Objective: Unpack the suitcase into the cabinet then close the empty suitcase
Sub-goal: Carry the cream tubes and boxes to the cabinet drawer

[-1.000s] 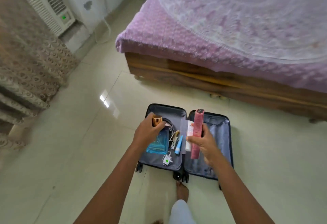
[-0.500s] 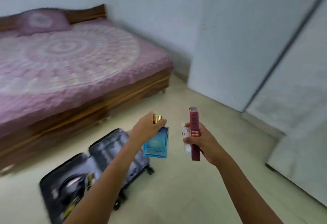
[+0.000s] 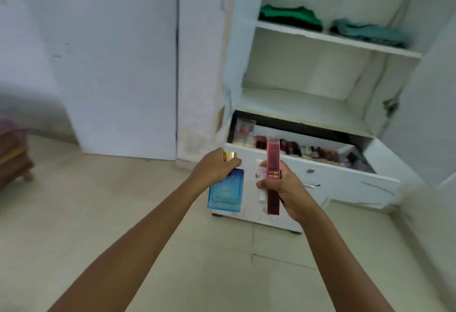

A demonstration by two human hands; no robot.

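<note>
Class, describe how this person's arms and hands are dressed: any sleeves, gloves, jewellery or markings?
The left hand and right hand are bare: no gloves, rings, watch or bracelets show. Both forearms are uncovered to the frame edge, with no sleeves or markings visible.

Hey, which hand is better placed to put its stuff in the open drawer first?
Probably the right hand: holding the pink box and white tube, it sits directly before the drawer. The left hand, gripping the perfume, is off its left corner.
</note>
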